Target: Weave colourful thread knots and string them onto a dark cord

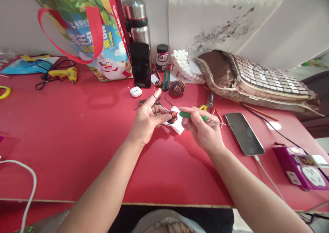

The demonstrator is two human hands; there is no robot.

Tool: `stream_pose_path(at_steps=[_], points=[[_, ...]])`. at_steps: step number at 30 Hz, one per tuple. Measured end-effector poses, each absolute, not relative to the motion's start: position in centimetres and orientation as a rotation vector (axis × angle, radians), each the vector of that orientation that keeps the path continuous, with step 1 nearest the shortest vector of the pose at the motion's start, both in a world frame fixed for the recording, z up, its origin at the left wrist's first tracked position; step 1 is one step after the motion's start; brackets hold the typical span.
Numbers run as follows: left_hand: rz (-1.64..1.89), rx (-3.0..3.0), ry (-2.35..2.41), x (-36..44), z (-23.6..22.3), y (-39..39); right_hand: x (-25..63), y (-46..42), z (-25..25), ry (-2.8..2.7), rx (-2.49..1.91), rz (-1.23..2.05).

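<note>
Between thumb and fingers, my left hand pinches a small multicoloured crochet piece. Dark yarn runs over its raised index finger. My right hand grips a crochet hook by its green handle, and the thin metal tip meets the crochet piece. Beyond the hands lies a ball of variegated yarn, with a strand leading toward my left hand. A white paper rests on the table under the work. Whether the hook has a loop on it is too small to tell.
On the red table stand a shopping bag, a steel thermos and an upright phone. A white earbud case, pliers, a charging phone, a purple power strip, a glue gun and a beaded cushion lie around.
</note>
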State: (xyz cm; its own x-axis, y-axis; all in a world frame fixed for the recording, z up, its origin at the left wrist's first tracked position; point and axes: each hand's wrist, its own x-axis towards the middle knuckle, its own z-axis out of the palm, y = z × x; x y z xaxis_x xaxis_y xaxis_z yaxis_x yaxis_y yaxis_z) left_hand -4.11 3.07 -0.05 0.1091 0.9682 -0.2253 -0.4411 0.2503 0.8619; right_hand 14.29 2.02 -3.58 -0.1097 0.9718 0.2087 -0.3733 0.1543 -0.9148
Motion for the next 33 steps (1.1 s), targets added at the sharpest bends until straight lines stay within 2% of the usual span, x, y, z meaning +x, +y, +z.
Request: stream_pose_path(at_steps=[33], points=[[1.146,0.823,0.848,-4.6,-0.4,3.2,15.9,2.6,-2.3,-1.149,-0.728,1.293]])
